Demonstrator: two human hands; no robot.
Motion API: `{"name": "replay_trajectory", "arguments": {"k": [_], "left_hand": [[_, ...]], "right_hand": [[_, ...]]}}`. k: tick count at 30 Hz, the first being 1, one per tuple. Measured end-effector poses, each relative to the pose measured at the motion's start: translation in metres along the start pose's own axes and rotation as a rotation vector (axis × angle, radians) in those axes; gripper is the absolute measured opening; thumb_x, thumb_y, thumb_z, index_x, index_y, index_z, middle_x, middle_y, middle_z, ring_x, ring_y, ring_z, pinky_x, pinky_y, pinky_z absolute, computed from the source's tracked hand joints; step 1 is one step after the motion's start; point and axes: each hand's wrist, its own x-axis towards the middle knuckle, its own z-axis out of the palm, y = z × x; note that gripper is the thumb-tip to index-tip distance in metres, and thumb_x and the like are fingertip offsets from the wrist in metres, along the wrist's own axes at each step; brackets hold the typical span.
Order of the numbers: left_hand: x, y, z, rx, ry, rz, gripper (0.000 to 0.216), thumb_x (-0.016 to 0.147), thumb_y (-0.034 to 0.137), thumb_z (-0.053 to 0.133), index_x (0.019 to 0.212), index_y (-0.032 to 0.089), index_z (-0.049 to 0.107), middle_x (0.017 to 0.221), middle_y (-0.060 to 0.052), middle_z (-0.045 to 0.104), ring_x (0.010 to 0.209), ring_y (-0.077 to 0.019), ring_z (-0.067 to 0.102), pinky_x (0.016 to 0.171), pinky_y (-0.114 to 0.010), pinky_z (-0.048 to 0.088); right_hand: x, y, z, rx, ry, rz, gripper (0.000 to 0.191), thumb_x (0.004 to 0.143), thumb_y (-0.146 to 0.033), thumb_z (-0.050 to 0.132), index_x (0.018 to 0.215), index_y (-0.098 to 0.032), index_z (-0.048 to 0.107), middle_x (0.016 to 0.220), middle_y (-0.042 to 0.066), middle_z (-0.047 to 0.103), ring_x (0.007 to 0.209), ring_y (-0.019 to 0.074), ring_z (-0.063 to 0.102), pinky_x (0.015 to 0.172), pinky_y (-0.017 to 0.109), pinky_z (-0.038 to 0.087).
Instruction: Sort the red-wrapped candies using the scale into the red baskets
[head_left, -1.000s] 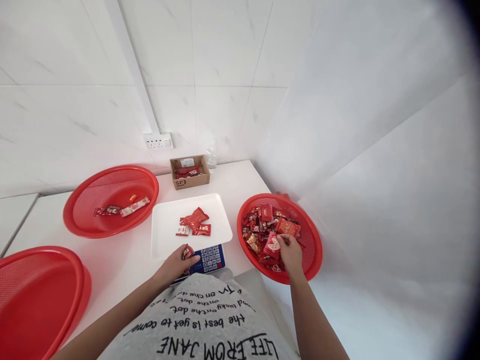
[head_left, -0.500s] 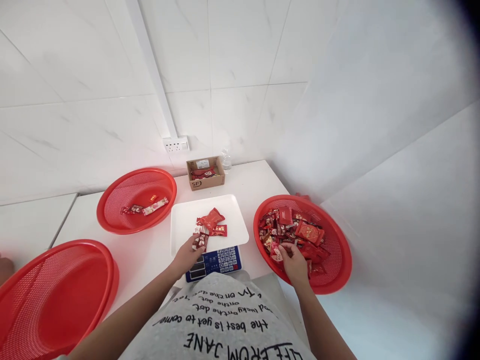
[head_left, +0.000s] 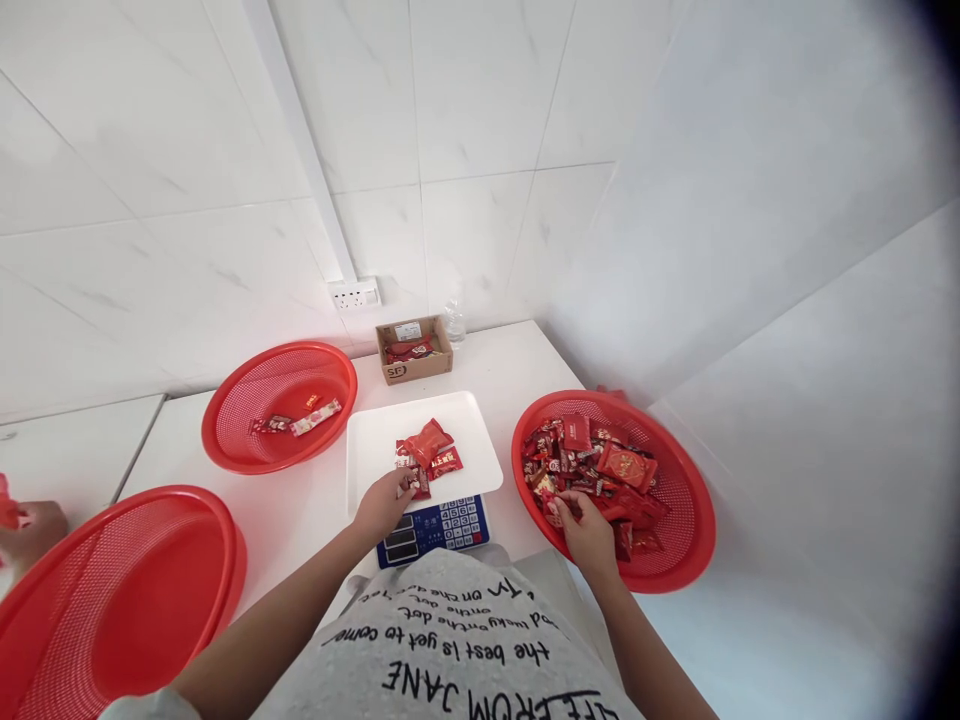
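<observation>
On the white tray [head_left: 367,440] of a weighing scale lies a small heap of red wrapped snacks [head_left: 429,440]. My left hand [head_left: 385,505] is at the tray's near edge, its fingers closed on a dark red packet [head_left: 420,484] at the front of that heap. The scale's blue keypad panel [head_left: 435,530] shows just below. To the right, my right hand [head_left: 589,535] reaches into a red basket [head_left: 696,500] full of mixed red packets. Its thumb and fingers pinch a small pink-red packet [head_left: 551,507] at the basket's near left side.
A red basket [head_left: 225,410] with a few packets stands at the back left, another red basket [head_left: 225,570] at the front left. Behind the scale are a small cardboard box [head_left: 416,371] of packets and a clear plastic item [head_left: 454,325]. Another person's hand [head_left: 41,530] holds something red.
My left fingers have shifted slightly on the packet at the heap's front. My right hand stays at the basket with its packet. The other person's hand has come further into view at left.
</observation>
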Motion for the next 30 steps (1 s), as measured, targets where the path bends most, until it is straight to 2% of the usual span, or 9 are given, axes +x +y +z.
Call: {"name": "replay_trajectory", "arguments": {"k": [3,6,8,10,12,15,20,24,30], "left_hand": [[0.004,0.002,-0.001,0.021,0.051,0.076,0.024,0.081,0.030,0.045,0.100,0.022,0.058,0.090,-0.004,0.061,0.083,-0.0202,0.055,0.074,-0.030,0.041],[0.008,0.006,-0.001,0.102,0.176,0.209,0.035,0.084,0.036,0.042,0.114,0.021,0.052,0.112,-0.008,0.056,0.107,-0.0229,0.049,0.091,-0.035,0.038],[0.014,0.008,0.001,0.191,0.213,0.312,0.047,0.084,0.040,0.044,0.127,0.021,0.043,0.131,-0.009,0.043,0.123,-0.0246,0.035,0.102,-0.038,0.029],[0.021,0.008,0.005,0.279,0.167,0.378,0.056,0.083,0.044,0.045,0.134,0.023,0.034,0.143,-0.009,0.027,0.132,-0.0266,0.021,0.106,-0.041,0.022],[0.030,0.007,0.010,0.349,0.099,0.371,0.060,0.083,0.049,0.043,0.137,0.025,0.030,0.148,-0.008,0.017,0.135,-0.0293,0.012,0.107,-0.045,0.019],[0.041,0.001,0.013,0.422,0.039,0.299,0.061,0.084,0.054,0.036,0.138,0.029,0.026,0.149,-0.008,0.014,0.135,-0.0318,0.009,0.105,-0.049,0.019],[0.051,-0.005,0.007,0.513,0.097,0.253,0.060,0.085,0.054,0.032,0.139,0.031,0.023,0.149,-0.008,0.014,0.135,-0.0322,0.010,0.105,-0.052,0.018],[0.048,-0.004,0.010,0.549,0.156,0.315,0.062,0.084,0.056,0.032,0.139,0.028,0.024,0.149,-0.009,0.013,0.136,-0.0311,0.008,0.106,-0.051,0.015],[0.044,0.000,0.024,0.553,0.122,0.332,0.060,0.084,0.057,0.032,0.137,0.029,0.031,0.149,-0.009,0.013,0.135,-0.0305,0.012,0.106,-0.052,0.014]], "right_hand": [[0.000,0.002,0.001,0.009,0.009,-0.011,0.037,0.073,-0.054,0.049,0.084,-0.020,0.060,0.080,0.007,0.068,0.074,0.0223,0.061,0.068,0.034,0.047],[0.000,0.001,0.001,0.001,0.018,-0.010,0.036,0.073,-0.052,0.050,0.084,-0.020,0.061,0.079,0.007,0.068,0.074,0.0224,0.062,0.068,0.033,0.047],[-0.001,0.000,0.000,-0.010,0.018,-0.018,0.036,0.073,-0.052,0.049,0.083,-0.019,0.061,0.079,0.007,0.068,0.074,0.0223,0.062,0.067,0.033,0.047],[-0.001,-0.002,0.000,-0.028,0.020,-0.024,0.036,0.073,-0.052,0.048,0.083,-0.019,0.061,0.078,0.007,0.067,0.073,0.0217,0.062,0.067,0.032,0.046],[0.000,-0.002,0.000,-0.044,0.019,-0.030,0.035,0.074,-0.051,0.048,0.082,-0.019,0.061,0.077,0.006,0.067,0.071,0.0209,0.061,0.066,0.032,0.046],[0.001,-0.002,0.000,-0.063,0.011,-0.047,0.033,0.074,-0.048,0.048,0.082,-0.019,0.061,0.077,0.006,0.068,0.072,0.0202,0.061,0.066,0.031,0.046],[0.002,-0.003,0.000,-0.105,0.006,-0.048,0.031,0.076,-0.046,0.047,0.084,-0.019,0.060,0.081,0.007,0.067,0.075,0.0210,0.060,0.069,0.032,0.045],[-0.002,-0.007,0.000,-0.119,-0.031,-0.046,0.031,0.079,-0.044,0.043,0.089,-0.018,0.057,0.087,0.008,0.066,0.083,0.0216,0.060,0.075,0.034,0.044],[-0.018,-0.012,0.005,-0.250,-0.065,-0.175,0.029,0.082,-0.038,0.038,0.090,-0.018,0.057,0.095,0.010,0.063,0.091,0.0223,0.056,0.082,0.036,0.041]]}}
